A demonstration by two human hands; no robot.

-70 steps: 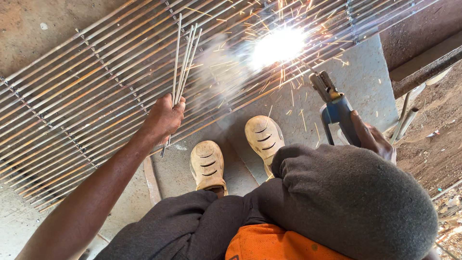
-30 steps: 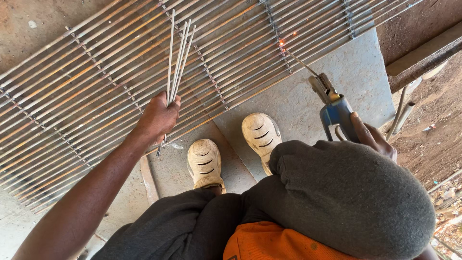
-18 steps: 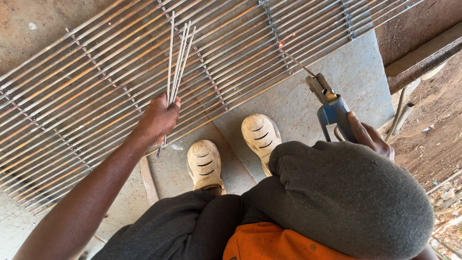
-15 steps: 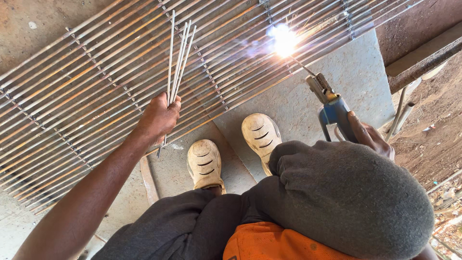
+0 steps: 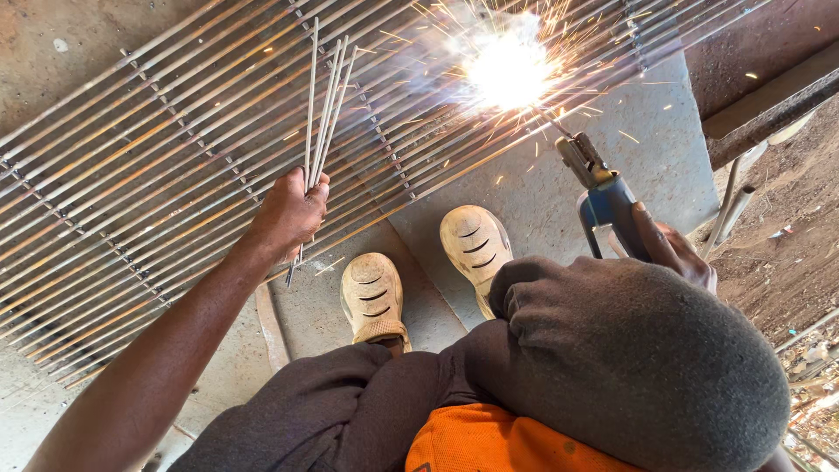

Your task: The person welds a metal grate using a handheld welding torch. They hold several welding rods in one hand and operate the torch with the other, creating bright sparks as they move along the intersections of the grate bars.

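On the concrete floor (image 5: 612, 183) lay the long grid of thin rusty steel bars (image 5: 175, 175), and we stood over it in tan clogs (image 5: 376, 297). Our left hand (image 5: 293, 214) was clamped round a bundle of thin grey welding rods (image 5: 323, 105), gripped near their lower ends, tips fanned over the grid. Our right hand (image 5: 677, 253) was closed on the blue-handled electrode holder (image 5: 603, 192), its rod tip on a bar under a white arc flash (image 5: 507, 65). We judged the rods light, stiff, brittle-coated and best held low in a bunch; the holder heavier, taken by its insulated handle. Against half a second earlier the arc was far brighter and threw more sparks; both hands had kept their places.
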